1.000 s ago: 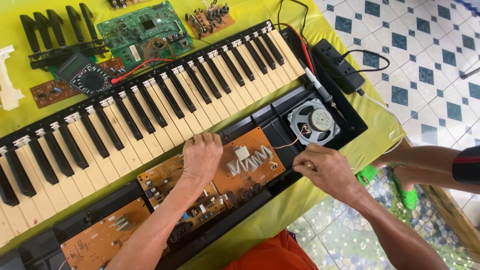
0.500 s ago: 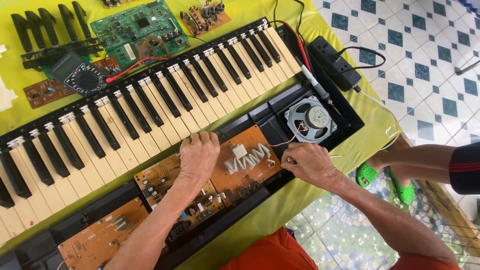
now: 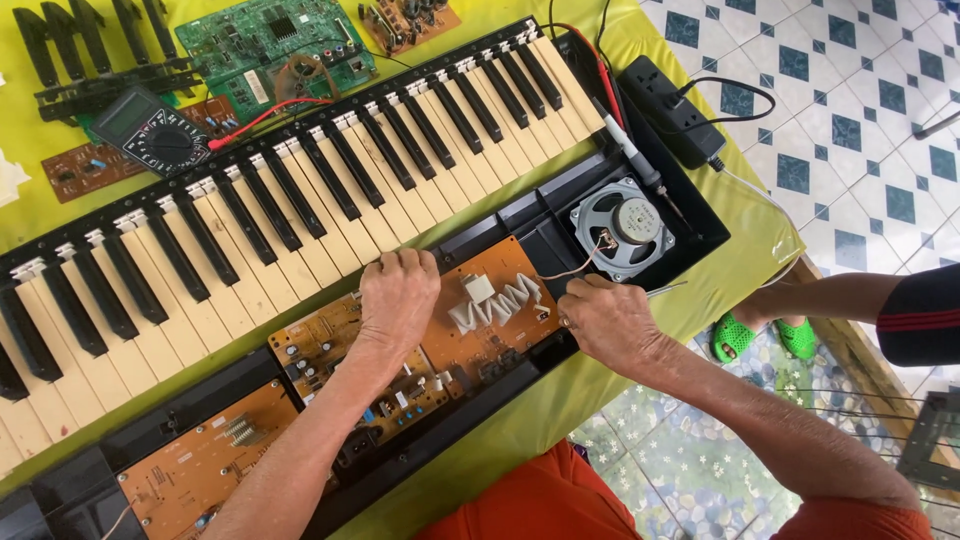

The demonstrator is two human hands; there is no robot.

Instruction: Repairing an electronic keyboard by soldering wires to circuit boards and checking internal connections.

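I see my left hand point(image 3: 398, 290) lying knuckles up on the brown circuit board point(image 3: 420, 335) inside the opened keyboard point(image 3: 300, 210), fingers curled down against the board's upper edge just below the white keys; it presses there, and I cannot tell whether it grips anything; my right hand point(image 3: 608, 322) sits at the board's right end, fingers closed around a thin metal tool point(image 3: 665, 290) whose tip sticks out to the right; a white zigzag part point(image 3: 497, 300) on the board lies between the 2 hands; a thin wire point(image 3: 575, 268) runs from near the right hand up to the round grey speaker point(image 3: 622, 228), which sits in the black case just right of the board; a second brown board point(image 3: 205, 465) lies further left in the same case; on the yellow tabletop point(image 3: 740, 250) above the keys I see a green circuit board point(image 3: 275, 45), a multimeter point(image 3: 150, 128) and a black power strip point(image 3: 672, 108); beside the tabletop, another person's feet in green sandals point(image 3: 765, 338) stand on the tiled floor.
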